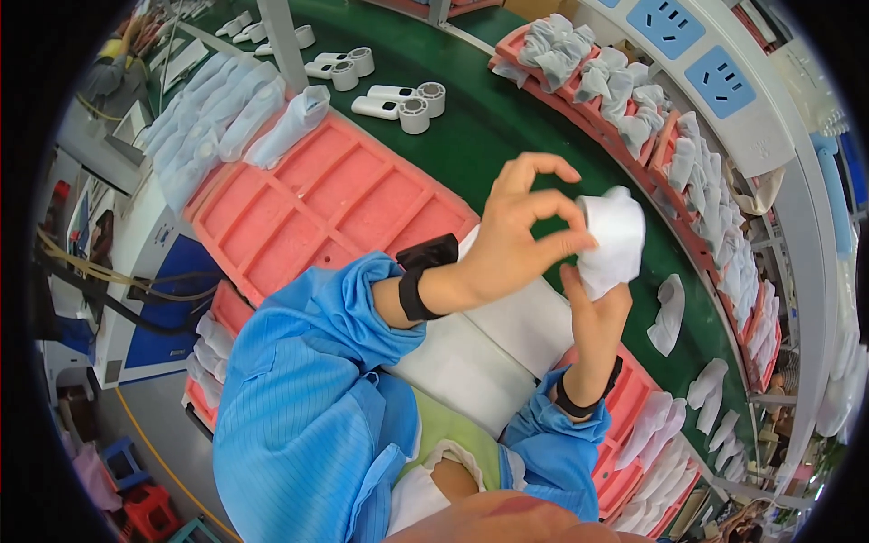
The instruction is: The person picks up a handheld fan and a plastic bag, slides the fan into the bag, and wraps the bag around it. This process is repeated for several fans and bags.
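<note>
Both hands are raised over the green bench at a white wrapped bundle (612,237); what is inside it is covered. My left hand (520,226) pinches the bundle's edge between thumb and forefinger, its other fingers curled in the air. From below, my right hand (596,312) grips the lower end, with some of its fingers hidden behind. A white cloth-like pad (466,366) lies beneath my forearms. To the left is a pink compartment tray (330,185), with wrapped pieces (290,127) along its far left end.
Several white handheld fans (398,107) lie on the green bench (507,136) at the back. Pink trays (625,127) of wrapped pieces line the right side under a rail with blue sockets (720,81). A single wrapped piece (667,315) lies right of my hands. A metal post (283,45) rises at the back.
</note>
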Demonstrator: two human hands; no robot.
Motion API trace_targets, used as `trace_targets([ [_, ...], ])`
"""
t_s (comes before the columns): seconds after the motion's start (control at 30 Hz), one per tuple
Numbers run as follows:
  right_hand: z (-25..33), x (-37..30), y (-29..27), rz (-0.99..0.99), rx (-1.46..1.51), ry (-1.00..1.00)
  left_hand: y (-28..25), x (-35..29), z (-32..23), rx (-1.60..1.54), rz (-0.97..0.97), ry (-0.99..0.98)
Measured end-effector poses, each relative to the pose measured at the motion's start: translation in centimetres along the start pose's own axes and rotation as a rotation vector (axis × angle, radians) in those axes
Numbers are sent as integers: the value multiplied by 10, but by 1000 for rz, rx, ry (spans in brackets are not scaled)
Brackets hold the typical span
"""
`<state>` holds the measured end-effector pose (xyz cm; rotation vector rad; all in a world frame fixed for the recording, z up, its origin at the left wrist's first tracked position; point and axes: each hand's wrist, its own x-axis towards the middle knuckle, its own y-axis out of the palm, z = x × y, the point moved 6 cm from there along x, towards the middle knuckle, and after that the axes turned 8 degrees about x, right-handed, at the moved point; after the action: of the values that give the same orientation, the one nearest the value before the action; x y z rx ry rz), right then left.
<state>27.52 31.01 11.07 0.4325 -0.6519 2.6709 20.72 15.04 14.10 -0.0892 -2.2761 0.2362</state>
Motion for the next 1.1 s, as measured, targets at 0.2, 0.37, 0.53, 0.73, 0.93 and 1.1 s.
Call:
trace_targets([
  [0.2,-38,14,-11,356,174,407,5,22,94,-12,75,-207],
  [0.37,-180,38,-87,-122,-253,490,-46,28,199,737,-111,-579],
  [0.53,-210,35,-106,-296,-706,262,-65,5,267,861,-4,-754],
  [0.73,-124,49,-37,-130,-205,57,-23,-4,272,434,205,-713],
  [0.93,-36,33,10,-149,-411,-270,74,-15,111,-273,488,-657],
  [1.1,-47,40,-22,-155,-409,20,90,-39,52,-76,299,-268],
])
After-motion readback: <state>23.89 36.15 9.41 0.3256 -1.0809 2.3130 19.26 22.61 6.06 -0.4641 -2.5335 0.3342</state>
